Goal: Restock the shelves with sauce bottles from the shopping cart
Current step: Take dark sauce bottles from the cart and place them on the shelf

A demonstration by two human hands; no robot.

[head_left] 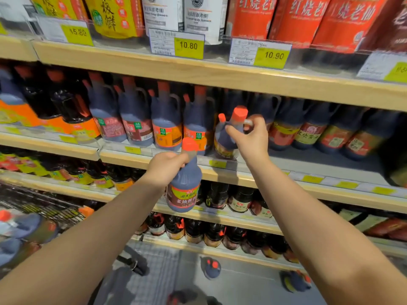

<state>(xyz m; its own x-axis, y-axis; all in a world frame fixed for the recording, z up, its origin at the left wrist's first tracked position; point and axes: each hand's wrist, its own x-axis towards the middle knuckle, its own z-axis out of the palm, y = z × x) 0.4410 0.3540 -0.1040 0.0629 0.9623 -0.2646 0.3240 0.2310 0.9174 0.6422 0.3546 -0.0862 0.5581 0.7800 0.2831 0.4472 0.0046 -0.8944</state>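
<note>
Supermarket sauce aisle: we're facing wooden shelving (220,75) packed with dark bottles on every level. Down at the near left sits the wire shopping cart (50,209) with several spare bottles (22,225) lying in it, so we'd say we're nowhere near done. The middle shelf (308,159) has a full row on its left half and a bare strip along the front on the right, which is probably where the stock goes. One tilted bottle (226,139) is right at that shelf's front edge, beside the orange-label ones; we can't tell if its base is fully down. Our right hand (251,137) is wrapped around its neck and handle. A second bottle (185,192) hangs upright below the shelf edge, our left hand (165,168) clamped on its neck, waiting its turn.
</note>
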